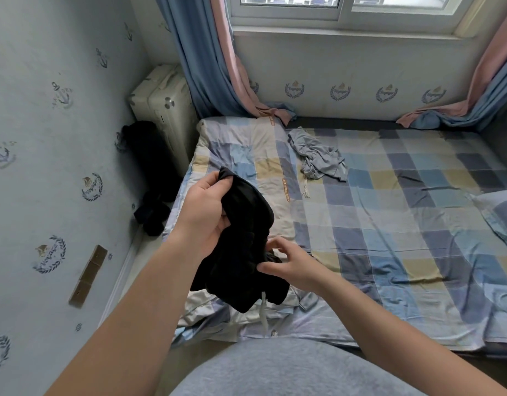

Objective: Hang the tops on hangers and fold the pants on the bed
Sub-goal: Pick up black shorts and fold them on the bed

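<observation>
Black garment (241,238): bunched, held in the air over the near left corner of the bed (404,224); whether it is a top or pants cannot be told.
Left hand (203,212): fingers curled round the garment's upper end.
Right hand (289,264): thumb and fingers pinching its lower folds.
Grey-blue garment (318,157): crumpled on the checked sheet, farther back, well apart from both hands.
White suitcase (163,110): upright in the corner.
Dark heap (149,172): on the floor beside the suitcase.
</observation>
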